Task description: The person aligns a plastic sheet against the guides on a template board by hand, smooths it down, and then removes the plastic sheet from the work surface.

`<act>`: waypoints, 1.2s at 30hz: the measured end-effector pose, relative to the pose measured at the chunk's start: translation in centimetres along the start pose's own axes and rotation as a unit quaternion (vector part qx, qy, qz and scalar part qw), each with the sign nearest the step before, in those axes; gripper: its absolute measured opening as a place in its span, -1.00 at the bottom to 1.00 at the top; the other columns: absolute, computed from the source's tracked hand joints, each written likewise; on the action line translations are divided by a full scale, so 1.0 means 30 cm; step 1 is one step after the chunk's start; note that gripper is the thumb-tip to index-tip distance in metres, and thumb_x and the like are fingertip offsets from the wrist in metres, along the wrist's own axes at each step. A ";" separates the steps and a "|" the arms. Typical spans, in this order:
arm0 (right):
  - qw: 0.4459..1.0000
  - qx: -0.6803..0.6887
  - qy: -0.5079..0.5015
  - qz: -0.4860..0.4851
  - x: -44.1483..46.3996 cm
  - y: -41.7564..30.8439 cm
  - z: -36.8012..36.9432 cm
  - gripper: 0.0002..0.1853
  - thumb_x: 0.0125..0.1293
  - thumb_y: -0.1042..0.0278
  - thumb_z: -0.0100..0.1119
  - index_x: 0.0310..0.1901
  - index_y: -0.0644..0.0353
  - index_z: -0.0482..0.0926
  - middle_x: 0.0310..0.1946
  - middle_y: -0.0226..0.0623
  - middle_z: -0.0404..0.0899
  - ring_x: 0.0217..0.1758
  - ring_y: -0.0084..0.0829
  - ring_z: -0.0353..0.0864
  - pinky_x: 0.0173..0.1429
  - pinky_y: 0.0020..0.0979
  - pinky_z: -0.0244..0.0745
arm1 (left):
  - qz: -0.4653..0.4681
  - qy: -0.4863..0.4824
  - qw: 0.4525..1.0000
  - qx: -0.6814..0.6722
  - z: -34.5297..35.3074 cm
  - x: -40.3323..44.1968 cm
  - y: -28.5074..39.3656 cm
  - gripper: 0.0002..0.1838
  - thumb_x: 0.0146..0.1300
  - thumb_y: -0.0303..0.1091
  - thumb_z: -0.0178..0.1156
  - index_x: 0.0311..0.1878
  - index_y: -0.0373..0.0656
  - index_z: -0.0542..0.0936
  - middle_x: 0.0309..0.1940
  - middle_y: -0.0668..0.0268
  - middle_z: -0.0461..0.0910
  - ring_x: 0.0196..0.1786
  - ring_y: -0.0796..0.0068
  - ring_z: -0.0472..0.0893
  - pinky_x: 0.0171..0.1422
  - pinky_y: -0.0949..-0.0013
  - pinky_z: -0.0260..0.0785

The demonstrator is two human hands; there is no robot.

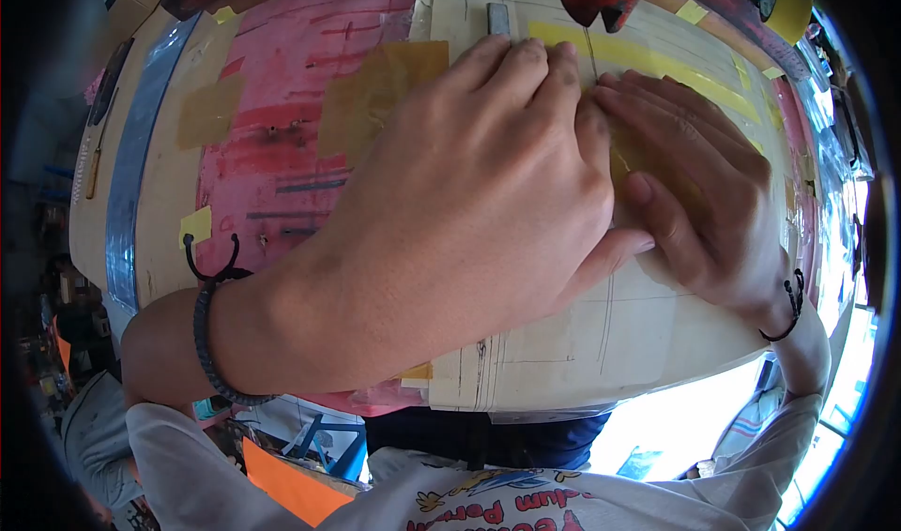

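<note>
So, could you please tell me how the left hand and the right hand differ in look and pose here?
The left hand looks larger in this view than the right hand. The left hand's fingers point up toward a grey metal strip; the right hand's point up and leftward. The left hand's bracelet looks thick, while the right hand's bracelet looks thinner. Both hands show their backs to the camera.
</note>
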State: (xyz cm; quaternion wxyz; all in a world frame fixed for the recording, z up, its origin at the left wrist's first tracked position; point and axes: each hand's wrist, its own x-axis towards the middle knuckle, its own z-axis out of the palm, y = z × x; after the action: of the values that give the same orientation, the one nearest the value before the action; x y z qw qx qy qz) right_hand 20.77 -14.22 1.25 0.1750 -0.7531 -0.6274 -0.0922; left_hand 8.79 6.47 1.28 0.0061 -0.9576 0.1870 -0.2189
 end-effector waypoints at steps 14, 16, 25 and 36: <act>1.000 0.008 0.003 0.004 0.000 0.003 0.005 -0.51 0.51 0.19 0.17 0.27 0.44 0.64 0.24 0.13 0.71 0.41 0.17 0.65 0.49 0.10 0.54 | 0.012 0.010 1.000 0.024 0.038 -0.027 -0.002 -0.34 0.20 0.07 0.51 0.10 -0.38 0.71 0.22 -0.14 0.67 0.27 -0.07 0.69 0.34 0.01 0.58; 1.000 0.013 0.004 0.004 0.003 0.004 0.005 -0.52 0.51 0.20 0.16 0.24 0.46 0.65 0.24 0.15 0.71 0.39 0.18 0.65 0.48 0.10 0.54 | 0.006 -0.003 1.000 0.024 0.022 -0.025 0.012 -0.42 0.17 -0.02 0.53 0.04 -0.37 0.71 0.15 -0.10 0.69 0.21 -0.03 0.71 0.27 0.05 0.62; 0.998 0.036 0.044 0.011 0.023 -0.019 -0.002 -0.67 0.22 0.42 0.43 0.02 0.29 0.71 0.10 -0.05 0.75 0.25 0.06 0.70 0.33 -0.04 0.63 | 0.086 0.030 0.994 -0.063 0.007 0.001 -0.027 -0.83 0.04 -0.44 0.42 -0.32 -0.21 0.63 -0.35 0.32 0.50 -0.28 0.37 0.63 -0.30 0.30 0.60; 0.996 0.082 0.014 0.038 0.009 -0.011 -0.005 -0.58 0.28 0.36 0.42 0.16 0.21 0.63 0.28 -0.05 0.60 0.37 0.05 0.55 0.49 0.00 0.41 | 0.168 -0.027 0.978 -0.122 -0.028 0.029 -0.105 -0.55 -0.01 -0.02 0.55 -0.16 -0.12 0.70 -0.24 0.37 0.52 -0.13 0.39 0.68 -0.18 0.27 0.63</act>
State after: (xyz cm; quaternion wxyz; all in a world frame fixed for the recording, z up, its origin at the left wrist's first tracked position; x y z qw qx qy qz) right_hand 20.52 -13.99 1.53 0.2484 -0.7581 -0.6013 -0.0445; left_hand 10.27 9.14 2.70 -0.0690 -0.9117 0.3703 -0.1642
